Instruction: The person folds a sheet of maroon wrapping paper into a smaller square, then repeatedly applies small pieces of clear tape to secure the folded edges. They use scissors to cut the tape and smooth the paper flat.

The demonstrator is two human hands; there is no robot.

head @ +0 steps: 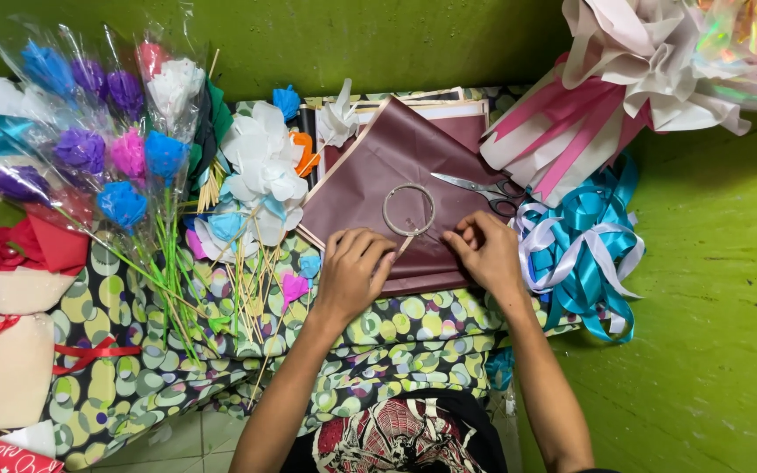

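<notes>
So far the work looks barely begun. Both hands rest on a dark maroon sheet of paper (396, 166) that lies flat on the worktop, over a cloth with green and yellow dots (396, 337). The left hand (352, 270) presses its fingers together and down on the near edge of the sheet; the right hand (486, 250) does the same just beside it, fingertips bent onto the paper. Neither hand pinches anything that I can make out. A roll of clear tape (409, 208) lies on the sheet between and just beyond the two hands, with a loose end trailing toward the left hand. Scissors (484, 187) lie on the far right part of the sheet, untouched.

The sheet shows no cut and no wrap; at most its near edge is being smoothed or folded. Judging from that, cutting, taping and wrapping are all left to do.

Left of the sheet lies a heap of paper flowers on sticks (260, 171), some in clear sleeves (102, 131). Blue and white ribbon bows (584, 236) sit to the right.
</notes>
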